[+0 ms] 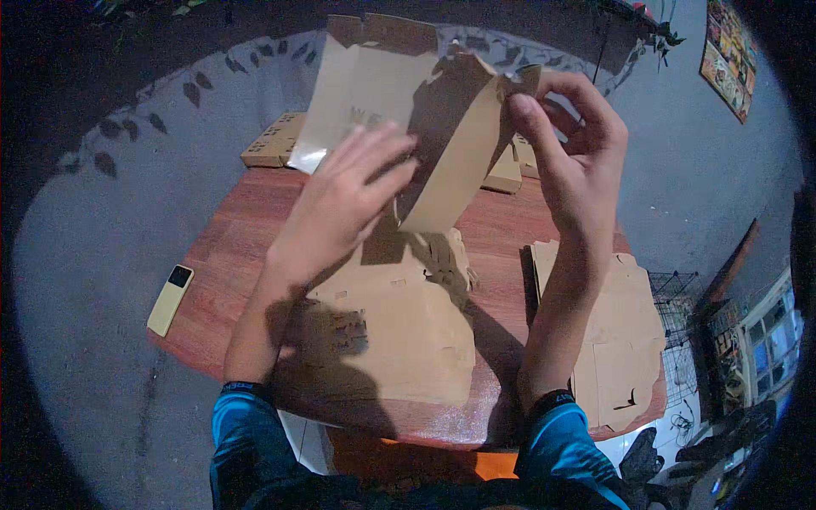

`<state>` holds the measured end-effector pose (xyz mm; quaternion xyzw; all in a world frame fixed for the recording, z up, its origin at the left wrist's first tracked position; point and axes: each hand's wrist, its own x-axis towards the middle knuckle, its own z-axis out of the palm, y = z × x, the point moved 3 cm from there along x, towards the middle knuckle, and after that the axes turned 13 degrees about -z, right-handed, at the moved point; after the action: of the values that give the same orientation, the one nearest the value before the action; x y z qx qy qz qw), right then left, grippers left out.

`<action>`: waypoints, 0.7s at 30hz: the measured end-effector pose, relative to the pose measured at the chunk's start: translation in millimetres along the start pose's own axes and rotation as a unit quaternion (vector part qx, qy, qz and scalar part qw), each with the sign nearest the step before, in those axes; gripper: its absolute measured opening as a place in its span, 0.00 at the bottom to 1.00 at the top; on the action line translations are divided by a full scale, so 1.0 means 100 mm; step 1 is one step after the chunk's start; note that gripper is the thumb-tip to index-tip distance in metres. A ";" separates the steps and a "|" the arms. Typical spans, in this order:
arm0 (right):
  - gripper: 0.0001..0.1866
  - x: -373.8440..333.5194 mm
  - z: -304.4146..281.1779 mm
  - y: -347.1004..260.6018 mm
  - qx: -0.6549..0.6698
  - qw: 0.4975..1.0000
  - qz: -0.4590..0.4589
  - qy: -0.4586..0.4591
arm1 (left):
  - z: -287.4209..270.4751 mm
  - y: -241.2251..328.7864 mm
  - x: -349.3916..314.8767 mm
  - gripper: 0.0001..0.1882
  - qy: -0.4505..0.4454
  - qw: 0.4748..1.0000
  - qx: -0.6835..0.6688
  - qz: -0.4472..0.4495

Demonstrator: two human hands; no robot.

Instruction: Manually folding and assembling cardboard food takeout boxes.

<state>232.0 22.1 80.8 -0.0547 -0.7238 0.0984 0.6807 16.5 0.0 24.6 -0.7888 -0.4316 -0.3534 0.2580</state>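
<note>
Up over the far half of the table I hold a partly folded brown cardboard box [455, 157], its lid panel raised and its side wall facing me. My right hand [586, 144] pinches the upper right corner of this box between thumb and fingers. Slightly blurred, my left hand [344, 191] is against or just in front of the lid panel, fingers stretched out and not gripping. Below both hands a flat unfolded cardboard blank [399, 340] lies on the table, partly in shadow. Beside my right forearm rests a stack of flat cardboard blanks [616, 348].
A reddish wooden table [229, 246] bears everything. Folded boxes stand at its far edge, one at the left [272, 144] and another box [503, 177] behind the held one. A yellowish phone [170, 300] lies at the left edge. A wire rack [678, 327] stands off the right side.
</note>
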 end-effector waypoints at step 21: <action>0.06 -0.30 0.80 0.14 -0.121 0.913 -0.389 0.023 | -0.25 -0.05 -0.13 0.10 0.140 0.738 -0.632 -0.188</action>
<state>153.2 23.6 44.7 0.1470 -0.6782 -0.2643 0.6697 -1.4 -21.7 29.8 -0.6152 -0.2074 -0.6926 -0.3144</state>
